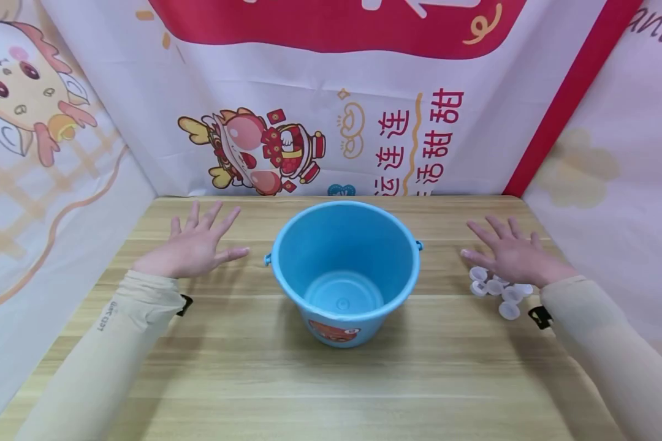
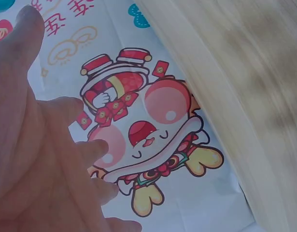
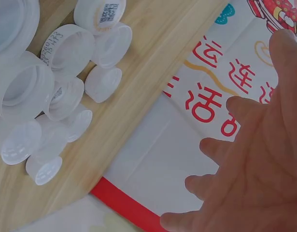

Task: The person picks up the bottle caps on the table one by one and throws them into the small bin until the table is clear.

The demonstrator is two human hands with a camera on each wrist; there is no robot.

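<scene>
My left hand [image 1: 190, 248] is spread over the left side of the table, fingers straight and apart, holding nothing. Its palm and fingers [image 2: 51, 145] fill the left of the left wrist view. On the right, my right hand [image 1: 513, 252] is likewise spread, with nothing in it. Just beneath it lies a group of small white plastic caps [image 1: 510, 310]. In the right wrist view these round, hollow caps [image 3: 68, 48] cluster at the upper left, a few marked with print or a code. A blue bucket [image 1: 344, 245] stands upright between my hands, its inside bare.
The light wooden table [image 1: 331, 392] meets a white printed cloth [image 1: 309, 73] at its back edge. More printed cloth hangs along the left side [image 1: 44, 184] and right side [image 1: 612, 153]. Small lugs [image 1: 419, 245] stick out from the bucket's rim.
</scene>
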